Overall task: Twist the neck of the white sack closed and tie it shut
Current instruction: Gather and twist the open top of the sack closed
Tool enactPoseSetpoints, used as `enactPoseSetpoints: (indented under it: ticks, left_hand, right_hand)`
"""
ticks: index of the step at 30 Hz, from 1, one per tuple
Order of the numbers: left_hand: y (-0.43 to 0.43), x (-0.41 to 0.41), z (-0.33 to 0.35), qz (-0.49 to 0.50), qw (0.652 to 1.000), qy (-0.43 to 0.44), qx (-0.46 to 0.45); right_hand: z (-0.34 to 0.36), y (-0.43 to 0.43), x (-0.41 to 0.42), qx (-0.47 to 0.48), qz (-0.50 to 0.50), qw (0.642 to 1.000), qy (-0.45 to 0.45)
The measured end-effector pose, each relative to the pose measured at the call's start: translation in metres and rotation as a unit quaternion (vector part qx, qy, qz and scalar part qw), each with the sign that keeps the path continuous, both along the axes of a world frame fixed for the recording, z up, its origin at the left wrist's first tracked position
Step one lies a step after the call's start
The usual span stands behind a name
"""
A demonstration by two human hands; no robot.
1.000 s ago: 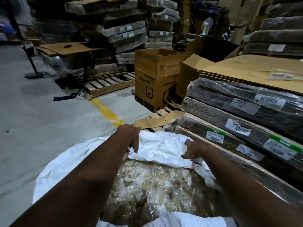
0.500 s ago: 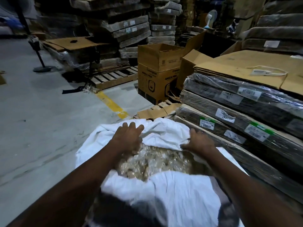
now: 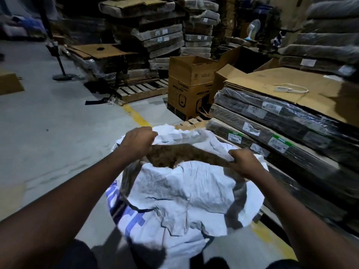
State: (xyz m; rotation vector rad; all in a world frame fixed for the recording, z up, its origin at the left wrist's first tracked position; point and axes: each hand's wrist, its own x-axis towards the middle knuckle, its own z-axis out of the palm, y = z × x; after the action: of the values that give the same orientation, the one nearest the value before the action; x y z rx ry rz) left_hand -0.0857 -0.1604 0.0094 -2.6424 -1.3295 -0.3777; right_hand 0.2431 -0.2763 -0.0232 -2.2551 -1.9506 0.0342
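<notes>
A large white woven sack (image 3: 180, 193) with blue lettering stands on the floor right in front of me. Its mouth gapes as a narrow slot, and brownish contents (image 3: 174, 156) show inside. My left hand (image 3: 138, 141) is clenched on the sack's rim at the left end of the opening. At the right end my right hand (image 3: 242, 162) grips the rim in a fist. The cloth between the two hands is drawn up and stretched.
Wrapped stacks of flat cardboard (image 3: 272, 129) press close on the right of the sack. Open cardboard boxes (image 3: 188, 86) and a wooden pallet (image 3: 141, 90) stand beyond. Grey concrete floor (image 3: 48, 136) with a yellow line (image 3: 134, 115) spreads to the left. A fan stand (image 3: 62, 70) is far left.
Both hands have gone from lying flat at the far side of the opening to gripping the rim at either end. The sack's mouth has been pulled up and narrowed, hiding most of the contents.
</notes>
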Motion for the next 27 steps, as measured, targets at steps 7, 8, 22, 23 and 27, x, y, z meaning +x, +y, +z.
enactPoseSetpoints:
  ticks: [7, 8, 22, 23, 27]
  left_hand:
    - [-0.102, 0.049, -0.029, -0.113, 0.992, -0.040, -0.038]
    - [-0.112, 0.056, -0.035, -0.111, 0.993, -0.039, -0.014]
    - [-0.081, 0.064, -0.026, 0.023, 0.982, -0.085, -0.167]
    - [-0.061, 0.049, -0.028, 0.084, 0.981, -0.023, -0.171]
    - [-0.014, -0.003, -0.030, 0.142, 0.944, 0.018, -0.297]
  right_hand:
    - [0.015, -0.024, -0.091, 0.025, 0.104, 0.987, 0.122]
    - [0.012, -0.026, -0.104, -0.007, 0.083, 0.982, 0.170]
    - [0.012, 0.019, -0.104, 0.034, -0.153, 0.960, 0.232]
    - [0.014, 0.023, -0.100, 0.026, -0.136, 0.972, 0.188]
    - [0.026, 0.020, -0.081, -0.042, -0.035, 0.896, 0.440]
